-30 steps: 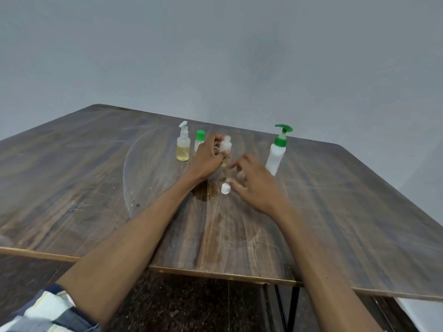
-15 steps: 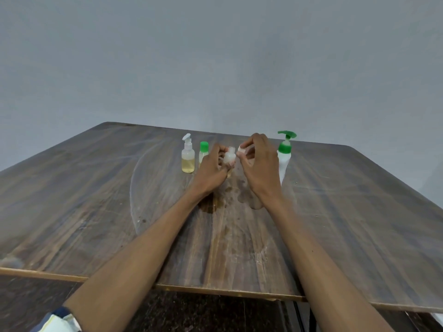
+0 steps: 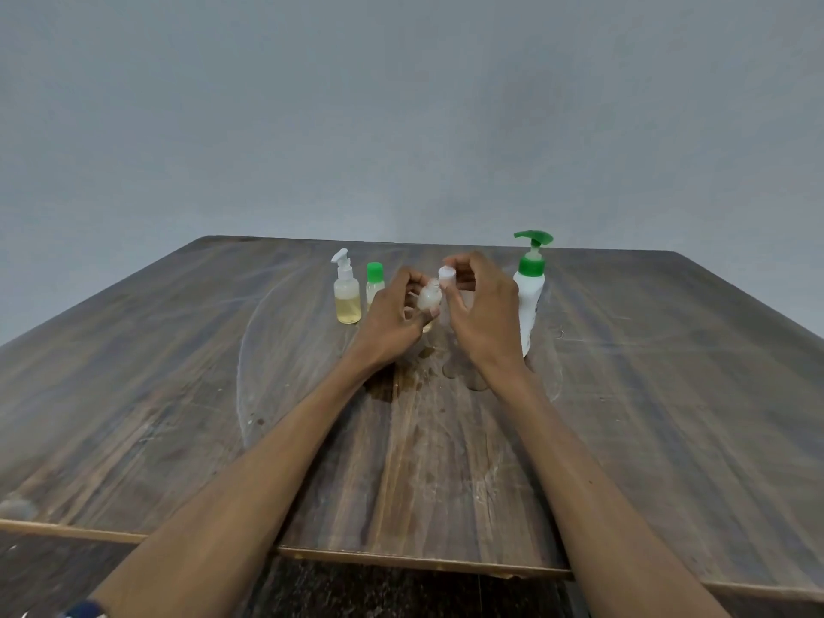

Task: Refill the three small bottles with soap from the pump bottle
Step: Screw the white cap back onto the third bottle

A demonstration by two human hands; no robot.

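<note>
Nearest the camera, two bare forearms reach out over the front edge of a worn wooden table (image 3: 624,417), with wet patches (image 3: 450,372) on the boards just below the hands. The left hand (image 3: 394,314) curls its fingers around a small clear bottle (image 3: 430,298), grasping it above the table at a tilt; whether anything is inside it cannot be told, since fingers cover most of it. The right hand (image 3: 484,314) pinches a small white cap (image 3: 446,277) between thumb and fingertips, right at the mouth of that bottle, touching or nearly touching it.

Just beyond the left hand stands a tiny bottle with a green cap (image 3: 374,283), closed, its lower part hidden by the hand. Beside it, further left, a clear spray bottle (image 3: 347,294) with a white nozzle stands upright, roughly half full of pale yellow liquid. On the far side of the right hand, the white pump bottle (image 3: 529,301) with its green pump head stands upright on the table; its walls are opaque, so its fill level cannot be seen
</note>
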